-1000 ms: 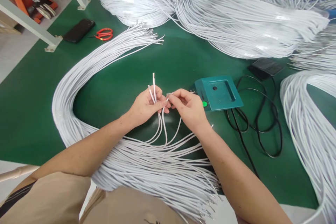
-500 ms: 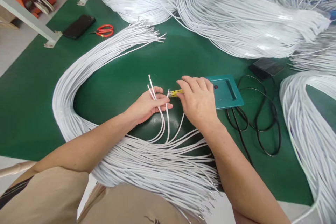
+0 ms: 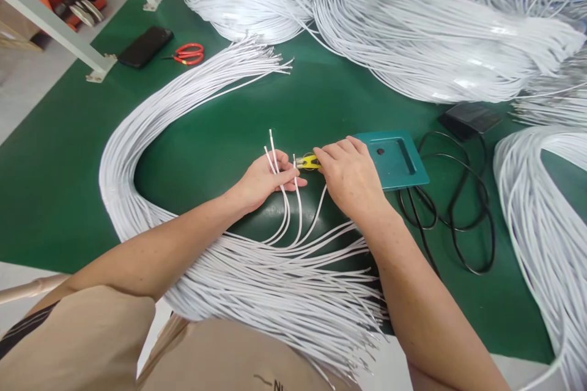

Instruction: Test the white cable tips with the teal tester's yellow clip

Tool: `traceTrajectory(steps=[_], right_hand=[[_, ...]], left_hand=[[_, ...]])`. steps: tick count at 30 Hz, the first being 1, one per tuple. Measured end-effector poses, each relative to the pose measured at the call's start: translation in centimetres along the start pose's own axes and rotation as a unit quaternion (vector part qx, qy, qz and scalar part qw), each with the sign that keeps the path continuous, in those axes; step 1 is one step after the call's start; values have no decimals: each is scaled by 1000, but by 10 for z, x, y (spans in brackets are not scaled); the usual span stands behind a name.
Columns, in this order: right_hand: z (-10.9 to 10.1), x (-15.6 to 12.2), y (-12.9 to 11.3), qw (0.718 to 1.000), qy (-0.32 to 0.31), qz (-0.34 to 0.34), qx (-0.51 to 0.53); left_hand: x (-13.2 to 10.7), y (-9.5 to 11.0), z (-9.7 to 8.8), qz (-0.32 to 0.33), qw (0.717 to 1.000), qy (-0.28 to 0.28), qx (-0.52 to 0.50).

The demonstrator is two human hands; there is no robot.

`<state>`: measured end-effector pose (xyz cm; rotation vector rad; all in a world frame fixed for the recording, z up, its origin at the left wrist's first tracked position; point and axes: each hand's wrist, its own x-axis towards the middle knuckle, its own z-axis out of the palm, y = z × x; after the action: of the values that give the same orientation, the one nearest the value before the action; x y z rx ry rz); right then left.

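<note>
My left hand point(image 3: 270, 180) pinches a few white cables point(image 3: 285, 208) near their ends, which point upward. One cable end stands between thumb and fingers, right at the jaws of yellow-handled pliers point(image 3: 309, 162). My right hand point(image 3: 353, 177) is wrapped round the handles of these pliers, its palm hiding most of them. Whether the jaws touch the cable end is too small to tell. Below both hands lies the large bundle of white cables point(image 3: 275, 281), curving round to the left, with metal-tipped ends at the lower right.
A teal tray point(image 3: 417, 165) sits behind my right hand, beside a black cord point(image 3: 486, 220) and a black box point(image 3: 468, 119). Red-handled scissors point(image 3: 189, 54) and a black phone point(image 3: 145, 47) lie at the back left. More cable bundles point(image 3: 431, 36) cover the back and right point(image 3: 527, 214).
The yellow handles show more openly spread beside my right hand, whose fingers have shifted slightly. The cables stay in my left hand. The whole view has moved a little.
</note>
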<state>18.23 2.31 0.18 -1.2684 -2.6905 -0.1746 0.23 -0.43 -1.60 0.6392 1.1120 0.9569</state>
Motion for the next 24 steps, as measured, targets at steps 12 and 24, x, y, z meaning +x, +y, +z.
traceTrajectory(steps=[12,24], right_hand=[[-3,4,3,1000,-27,-3,11],[-8,-12,18,980,86,174,-36]], left_hand=[[4,-4,2,10,999,20,37],[6,-2,-1,-43,999,3,0]])
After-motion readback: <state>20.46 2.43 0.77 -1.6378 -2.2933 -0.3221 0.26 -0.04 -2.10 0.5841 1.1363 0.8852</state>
